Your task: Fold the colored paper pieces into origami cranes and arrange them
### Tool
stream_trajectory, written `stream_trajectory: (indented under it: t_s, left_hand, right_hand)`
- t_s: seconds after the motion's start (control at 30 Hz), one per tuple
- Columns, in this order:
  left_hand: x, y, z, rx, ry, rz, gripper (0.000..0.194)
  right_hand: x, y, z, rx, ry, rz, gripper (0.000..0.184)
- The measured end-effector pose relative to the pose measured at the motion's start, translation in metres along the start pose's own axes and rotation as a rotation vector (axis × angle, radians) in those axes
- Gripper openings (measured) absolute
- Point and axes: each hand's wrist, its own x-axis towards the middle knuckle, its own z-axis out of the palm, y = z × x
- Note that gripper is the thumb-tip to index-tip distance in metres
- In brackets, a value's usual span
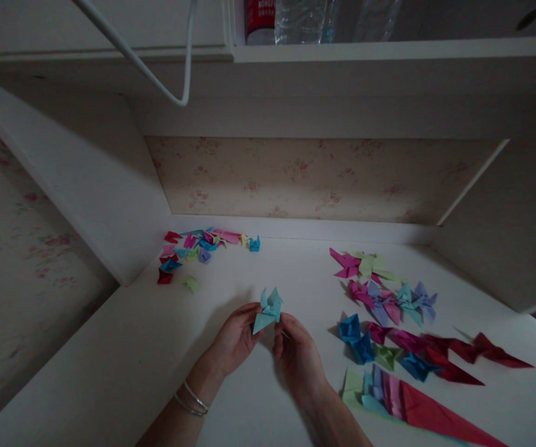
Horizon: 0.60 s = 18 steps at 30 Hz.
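A light teal origami piece (pixel 268 310) of folded paper with several pointed tips is held up over the middle of the white desk (pixel 151 366). My left hand (pixel 236 338) grips its left side between thumb and fingers; two silver bangles (pixel 192 398) circle that wrist. My right hand (pixel 298 354) pinches the piece's lower right edge, its other fingers curled in. The fingertips behind the paper are partly hidden. Nearest to my left hand on the desk lies a small pale green folded paper (pixel 190 284).
Small colourful folded papers (pixel 207 244) cluster at the back left. On the right lie rows of origami pieces (pixel 379 301), blue and red folded papers (pixel 363 349) and a fan of folded sheets (pixel 428 406). A shelf (pixel 389 51) with bottles overhangs the desk; a white cable (pixel 156 84) dangles from above.
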Motion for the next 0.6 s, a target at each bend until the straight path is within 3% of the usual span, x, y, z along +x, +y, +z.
stream_trajectory:
  t_s: [0.37, 0.6]
  left_hand:
    - [0.0013, -0.0024, -0.0044, -0.012, -0.022, 0.003, 0.013]
    - [-0.0012, -0.0027, -0.0021, 0.087, -0.181, 0.008, 0.007]
  right_hand:
    - [-0.0013, -0.0011, 0.0017, -0.033, -0.026, -0.020, 0.019]
    - [-0.0035, 0.0004, 0.0064, -0.077, -0.079, -0.030, 0.025]
